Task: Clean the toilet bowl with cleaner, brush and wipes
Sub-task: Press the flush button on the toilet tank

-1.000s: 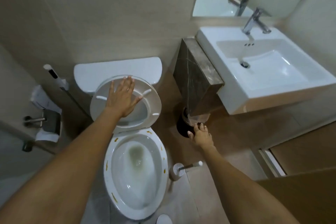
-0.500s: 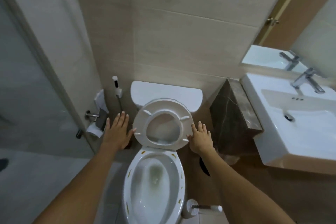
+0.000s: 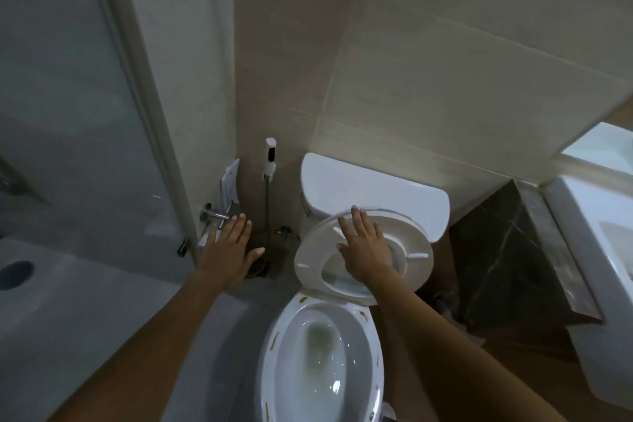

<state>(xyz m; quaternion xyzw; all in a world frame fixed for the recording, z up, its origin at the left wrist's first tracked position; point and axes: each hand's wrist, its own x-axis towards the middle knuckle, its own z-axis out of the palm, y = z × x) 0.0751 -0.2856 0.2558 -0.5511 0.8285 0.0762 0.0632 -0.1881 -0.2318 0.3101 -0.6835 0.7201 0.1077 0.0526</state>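
The white toilet bowl (image 3: 371,353) stands low in the middle, with yellow-brown stains on its rim and murky water inside. Its raised seat ring (image 3: 308,260) leans back toward the white tank (image 3: 373,188). My right hand (image 3: 364,248) lies flat with spread fingers on the upper part of the seat ring. My left hand (image 3: 227,250) hovers open to the left of the toilet, near the paper holder (image 3: 215,216). No cleaner, brush or wipes show in either hand.
A bidet sprayer (image 3: 270,158) hangs on the wall left of the tank, its hose running down to the floor. A glass shower screen (image 3: 68,113) stands at left. A dark marble cabinet (image 3: 507,260) and white sink (image 3: 596,250) sit at right.
My right hand has moved from the seat's right edge onto its front face. My left hand stays by the paper holder. The view has swung left, and the brush holder is out of sight.
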